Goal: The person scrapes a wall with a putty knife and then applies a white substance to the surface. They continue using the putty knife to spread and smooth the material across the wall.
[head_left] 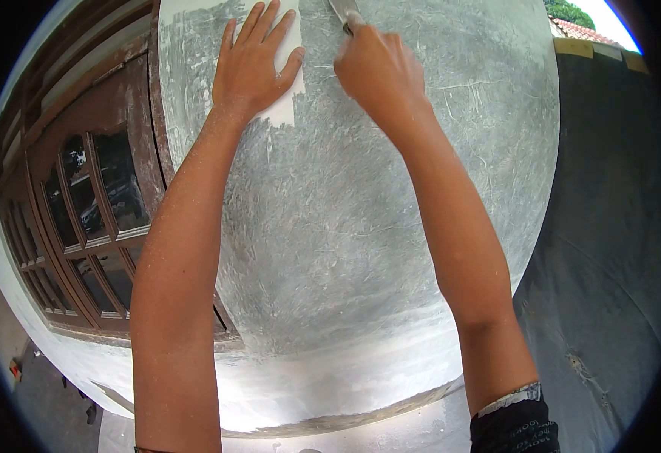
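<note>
My left hand (pixel 255 68) lies flat against the wall with its fingers spread, over a white patch (pixel 281 112) with ragged edges. To its right, my right hand (pixel 382 72) is closed around a scraper (pixel 342 10). The scraper's metal blade points up and left, and part of it is cut off by the top of the view. The wall (pixel 338 219) has a mottled grey, scraped-looking surface with pale scratches and flecks. Fine pale dust clings to my left forearm.
A brown wooden window (pixel 81 189) with glass panes is set into the wall on the left. Dark sheeting (pixel 602 226) hangs along the right side. The wall's lower band (pixel 330 377) is white. A tiled roof (pixel 583 32) shows at top right.
</note>
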The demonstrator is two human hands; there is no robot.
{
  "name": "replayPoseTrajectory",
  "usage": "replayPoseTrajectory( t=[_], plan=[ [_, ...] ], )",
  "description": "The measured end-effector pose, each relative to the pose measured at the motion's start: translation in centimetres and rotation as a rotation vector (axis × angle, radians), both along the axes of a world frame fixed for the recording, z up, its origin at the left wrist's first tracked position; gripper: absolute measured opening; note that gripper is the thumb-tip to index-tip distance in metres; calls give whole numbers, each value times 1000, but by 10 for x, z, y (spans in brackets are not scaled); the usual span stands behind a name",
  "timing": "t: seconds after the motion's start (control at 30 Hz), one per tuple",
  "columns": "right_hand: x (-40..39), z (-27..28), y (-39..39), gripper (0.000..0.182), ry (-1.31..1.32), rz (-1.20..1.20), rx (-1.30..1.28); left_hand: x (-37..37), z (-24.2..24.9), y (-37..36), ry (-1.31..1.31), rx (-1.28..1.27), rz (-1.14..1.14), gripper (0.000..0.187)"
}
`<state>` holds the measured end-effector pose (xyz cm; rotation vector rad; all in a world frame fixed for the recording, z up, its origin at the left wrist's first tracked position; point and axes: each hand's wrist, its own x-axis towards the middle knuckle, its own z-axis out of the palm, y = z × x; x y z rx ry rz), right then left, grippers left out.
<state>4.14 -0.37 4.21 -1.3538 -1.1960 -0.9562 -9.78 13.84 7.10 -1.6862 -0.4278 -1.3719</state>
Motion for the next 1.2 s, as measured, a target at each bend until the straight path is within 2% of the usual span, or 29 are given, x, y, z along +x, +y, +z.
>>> replayPoseTrajectory(
  t=[0.13,0.2,0.23,0.3,0.43,0.5,0.6,0.7,0.87,1.07,1.13,1.2],
  plan=[
    [-4,22,5,31,43,-18,-90,0,-1,1,6,14,0,66],
    [-2,4,1,43,-33,-87,-39,-1,-2,0,4,15,-8,66],
    [-3,-4,-2,43,-33,-91,-37,-1,-2,-1,9,4,-18,66],
    [-7,-16,-8,52,-6,-30,-114,-1,-1,0,11,-6,-28,66],
    [-4,10,2,51,-27,2,-56,0,-1,2,11,-6,-6,66],
    [-8,17,5,40,-36,-56,9,-1,0,1,21,-10,-24,67],
    [-15,-3,-10,50,3,-33,-92,-1,0,1,16,-7,-4,67],
    [-12,-15,-8,50,28,-60,-117,1,0,3,19,-24,-5,67],
    [-5,22,10,47,-3,-82,6,-2,3,6,44,13,-13,67],
    [-16,-13,4,48,50,-119,-62,-20,24,10,162,28,-57,68],
    [-20,-5,8,48,59,-128,-69,-20,26,9,143,16,-51,68],
    [-19,13,15,47,52,-107,35,-18,26,8,143,7,-43,68]
  ],
)
